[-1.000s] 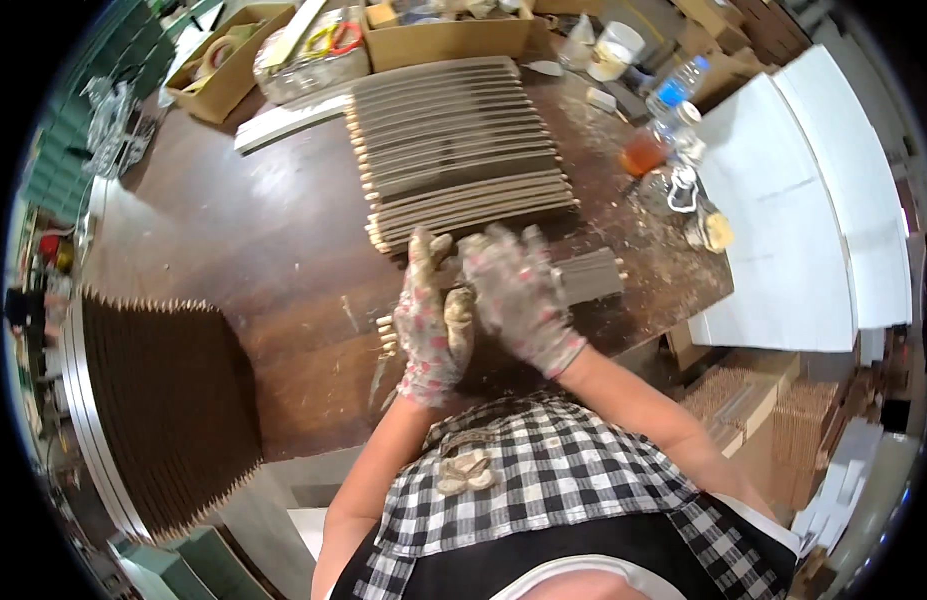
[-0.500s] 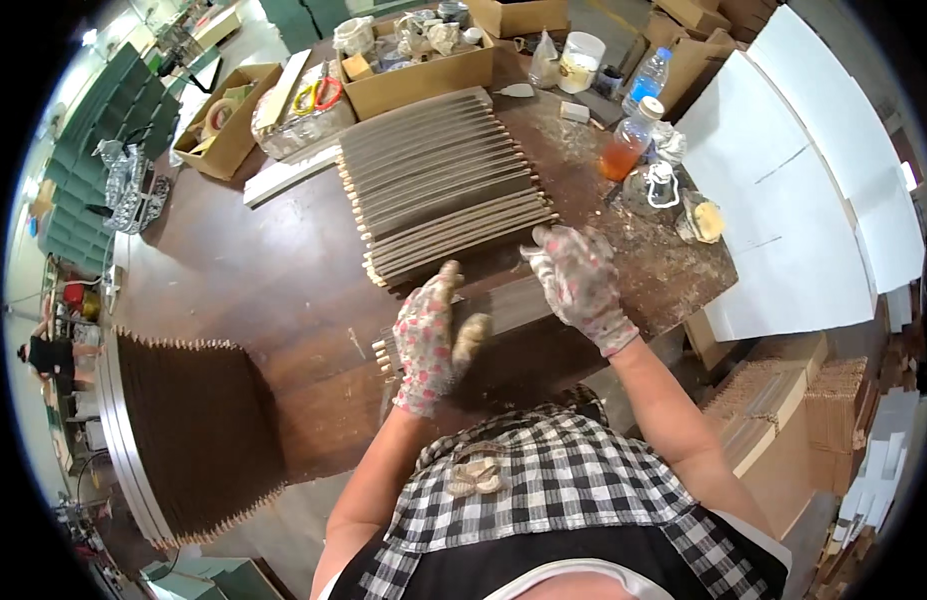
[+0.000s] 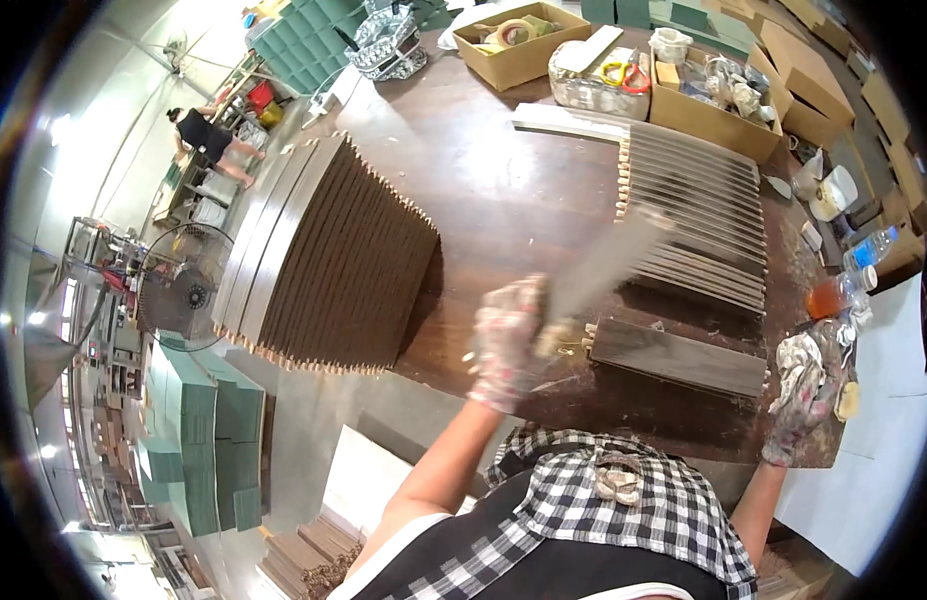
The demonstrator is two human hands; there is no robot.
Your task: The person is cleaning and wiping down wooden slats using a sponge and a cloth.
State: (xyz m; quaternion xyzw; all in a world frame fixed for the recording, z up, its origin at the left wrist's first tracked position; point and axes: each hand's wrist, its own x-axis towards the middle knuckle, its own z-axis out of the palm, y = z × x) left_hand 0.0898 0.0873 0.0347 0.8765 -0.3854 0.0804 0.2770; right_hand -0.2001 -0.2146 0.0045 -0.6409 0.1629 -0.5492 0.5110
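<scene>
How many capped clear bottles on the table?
2, at right on the dark brown table: a blue-labelled clear bottle and a white-capped clear bottle of orange liquid. Others may be hidden.

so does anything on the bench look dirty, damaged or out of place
Yes: the tabletop looks marked with pale smudges near the amber bottle, odd against its cleaner, shinier left part. No spill shows.

On the table (image 3: 483, 215), I locate a slat stack (image 3: 328, 250) left of the slat row (image 3: 693, 215); one slat (image 3: 675, 357) before the row, a carton (image 3: 705, 128) behind, bottles (image 3: 835, 297) right.
</scene>
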